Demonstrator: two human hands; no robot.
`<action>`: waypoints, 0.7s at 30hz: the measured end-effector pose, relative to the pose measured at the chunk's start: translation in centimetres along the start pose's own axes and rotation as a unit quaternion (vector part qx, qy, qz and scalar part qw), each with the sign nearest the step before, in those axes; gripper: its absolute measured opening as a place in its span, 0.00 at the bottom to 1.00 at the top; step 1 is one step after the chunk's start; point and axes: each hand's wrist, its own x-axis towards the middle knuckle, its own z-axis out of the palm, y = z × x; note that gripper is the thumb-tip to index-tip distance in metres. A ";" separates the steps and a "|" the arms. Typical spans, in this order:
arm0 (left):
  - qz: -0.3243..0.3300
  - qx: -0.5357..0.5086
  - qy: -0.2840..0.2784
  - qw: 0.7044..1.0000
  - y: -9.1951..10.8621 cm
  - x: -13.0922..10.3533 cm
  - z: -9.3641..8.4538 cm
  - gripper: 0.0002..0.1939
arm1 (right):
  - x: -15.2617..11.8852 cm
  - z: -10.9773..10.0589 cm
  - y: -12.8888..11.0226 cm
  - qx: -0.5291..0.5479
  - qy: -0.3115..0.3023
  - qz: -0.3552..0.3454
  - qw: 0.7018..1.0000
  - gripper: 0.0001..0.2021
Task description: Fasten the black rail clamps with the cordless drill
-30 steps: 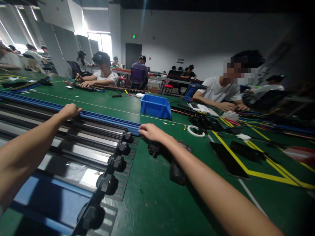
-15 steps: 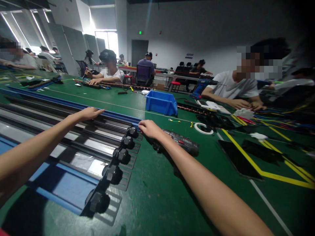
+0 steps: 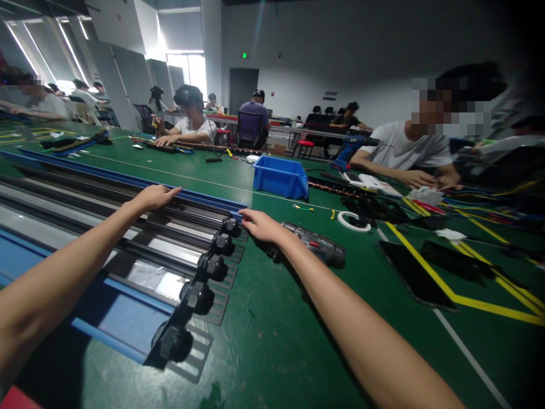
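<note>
A row of long blue and black rails [image 3: 97, 171] lies side by side on the green table, with black ribbed cable glands [image 3: 198, 297] and slotted grey end brackets [image 3: 198, 359] at their near right ends. My left hand [image 3: 156, 197] rests over the farthest blue rail [image 3: 213, 200], its fingers closed around the edge and partly hidden behind it. At that rail's right end, my right hand [image 3: 259, 224] pinches the tip between thumb and fingers. A black cordless drill [image 3: 317, 244] lies just beyond my right wrist, partly covered by it.
Behind the rails stands a blue plastic bin [image 3: 281, 177]. A white tape ring [image 3: 354, 221], a dark flat tablet-like panel [image 3: 415, 272] and coloured wires [image 3: 489, 201] lie to the right. Across the table a co-worker [image 3: 419, 147] handles small parts beside a blue drill [image 3: 351, 149].
The view has shifted slightly. My right fingers have straightened a little at the rail's end. My left hand keeps its place on the rail.
</note>
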 end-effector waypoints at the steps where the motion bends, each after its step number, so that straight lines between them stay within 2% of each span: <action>1: -0.003 0.005 0.000 1.000 0.0 0.1 0.0 0.48 | 0.0 0.1 0.0 0.003 -0.003 -0.001 1.000 0.21; 5: -0.009 0.027 0.004 1.000 -0.2 0.4 0.2 0.51 | 0.0 0.0 -0.1 -0.012 -0.002 -0.006 1.000 0.20; 8: 0.000 0.025 0.005 1.000 -0.2 0.3 0.3 0.50 | 0.1 -0.8 -1.1 -0.074 0.044 -0.003 0.996 0.18; 10: 0.003 0.023 0.007 1.000 -0.2 0.2 0.3 0.48 | -0.2 -1.5 -2.9 -0.112 0.107 -0.007 0.988 0.17; 13: 0.010 0.022 0.008 1.000 -0.2 0.0 0.3 0.46 | -1.9 -1.7 -7.5 -0.090 0.184 -0.037 0.978 0.16; 14: 0.013 0.022 0.010 1.000 -0.2 0.0 0.3 0.46 | -2.9 -1.4 -9.3 -0.072 0.180 -0.051 0.980 0.14; 17: 0.020 0.022 0.014 0.999 -0.3 0.0 0.3 0.46 | -6.6 1.0 -14.1 -0.043 0.109 -0.071 0.991 0.11; 19: 0.025 0.021 0.018 0.999 -0.3 -0.2 0.3 0.46 | -8.9 3.0 -16.1 -0.042 0.069 -0.058 0.995 0.12; 21: 0.026 0.018 0.024 0.999 -0.3 -0.3 0.2 0.45 | -10.4 4.8 -16.9 -0.046 0.048 -0.051 0.997 0.13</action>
